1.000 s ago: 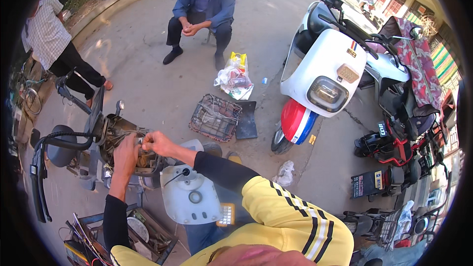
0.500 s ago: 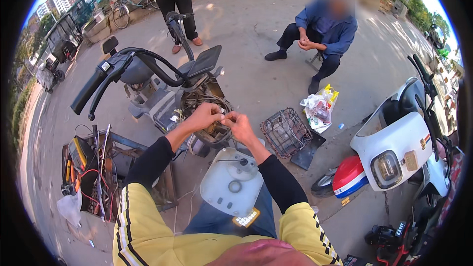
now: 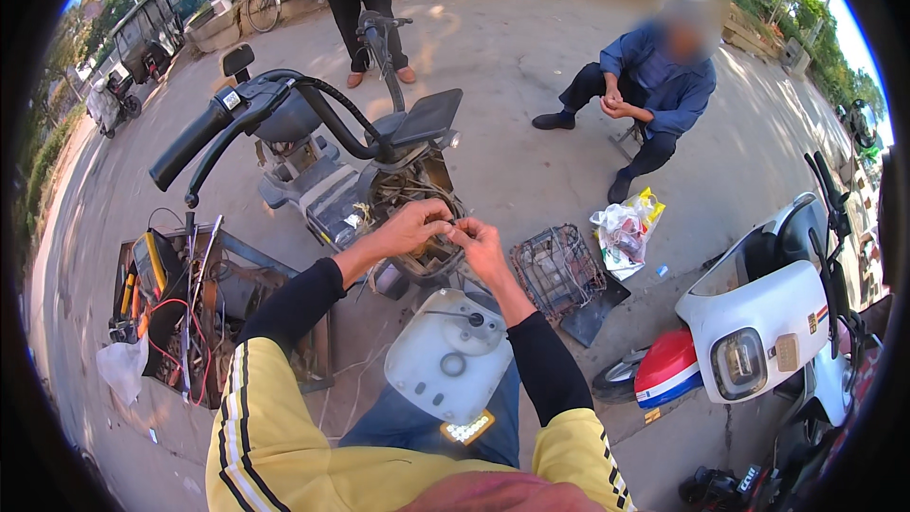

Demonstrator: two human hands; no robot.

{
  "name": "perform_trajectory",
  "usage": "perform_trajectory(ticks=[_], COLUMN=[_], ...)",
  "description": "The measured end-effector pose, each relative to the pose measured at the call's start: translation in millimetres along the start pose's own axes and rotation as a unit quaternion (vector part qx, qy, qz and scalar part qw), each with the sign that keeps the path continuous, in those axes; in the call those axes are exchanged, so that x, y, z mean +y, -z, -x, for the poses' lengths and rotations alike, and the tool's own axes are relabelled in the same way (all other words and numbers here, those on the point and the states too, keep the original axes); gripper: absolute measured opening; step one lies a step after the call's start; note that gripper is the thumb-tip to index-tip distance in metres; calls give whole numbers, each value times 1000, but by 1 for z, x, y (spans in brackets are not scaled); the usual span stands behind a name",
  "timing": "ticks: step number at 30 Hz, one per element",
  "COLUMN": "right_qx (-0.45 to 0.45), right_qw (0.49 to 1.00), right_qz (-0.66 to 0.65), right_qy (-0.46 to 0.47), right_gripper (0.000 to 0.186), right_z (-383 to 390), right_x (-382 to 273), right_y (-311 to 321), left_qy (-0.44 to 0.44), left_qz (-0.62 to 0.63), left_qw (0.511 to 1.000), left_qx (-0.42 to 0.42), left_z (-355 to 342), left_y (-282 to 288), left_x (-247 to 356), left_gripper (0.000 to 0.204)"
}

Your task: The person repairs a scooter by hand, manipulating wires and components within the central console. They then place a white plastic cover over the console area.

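My left hand (image 3: 417, 226) and my right hand (image 3: 482, 248) meet fingertip to fingertip in a pinch, over the opened front of an electric scooter (image 3: 327, 204). Whatever lies between the fingers is too small to make out. Just beyond them, a tangle of wires (image 3: 403, 192) fills the scooter's exposed housing. Below my wrists, a pale plastic panel (image 3: 427, 370) with a round hole and a black cable rests over my legs. By its lower edge is a lit, yellow-framed lamp (image 3: 467, 429).
On the left stands a toolbox (image 3: 318, 360) full of tools and red wire. A wire basket (image 3: 557, 270), a black plate (image 3: 597, 311) and a plastic bag (image 3: 621, 237) lie right. A white scooter (image 3: 758, 313) is further right. One person (image 3: 659, 85) sits; another (image 3: 353, 0) stands.
The whole view has shifted slightly, so the surroundings sit a little differently in the picture. My hands stay pinched together over the wires with only slight finger movement.
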State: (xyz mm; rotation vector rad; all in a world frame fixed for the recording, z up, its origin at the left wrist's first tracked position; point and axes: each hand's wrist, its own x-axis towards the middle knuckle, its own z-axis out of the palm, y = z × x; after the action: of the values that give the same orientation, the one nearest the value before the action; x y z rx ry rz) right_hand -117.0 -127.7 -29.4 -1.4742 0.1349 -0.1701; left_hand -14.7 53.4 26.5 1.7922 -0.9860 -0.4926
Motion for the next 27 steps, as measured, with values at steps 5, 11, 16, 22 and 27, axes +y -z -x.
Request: perform_trajectory(ticks=[5, 11, 16, 22, 27], right_qx=[-7, -3, -9, -6, 7], right_qw=[1000, 1000, 997, 996, 998], right_qz=[-6, -17, -75, -82, -69], right_qy=[-2, -19, -28, -25, -1], right_gripper=[17, 17, 18, 19, 21], right_z=[0, -1, -5, -3, -6], right_x=[2, 0, 8, -3, 3], right_y=[2, 3, 8, 9, 10], left_qy=[-19, 8, 27, 7, 80], left_qz=[-16, 9, 49, 45, 12], left_qw=[1000, 1000, 997, 996, 993], left_qx=[-5, -25, -46, -73, -86], left_z=[0, -5, -8, -16, -20], left_y=[0, 3, 5, 13, 19], left_x=[0, 5, 10, 9, 26], left_gripper=[14, 10, 10, 12, 12])
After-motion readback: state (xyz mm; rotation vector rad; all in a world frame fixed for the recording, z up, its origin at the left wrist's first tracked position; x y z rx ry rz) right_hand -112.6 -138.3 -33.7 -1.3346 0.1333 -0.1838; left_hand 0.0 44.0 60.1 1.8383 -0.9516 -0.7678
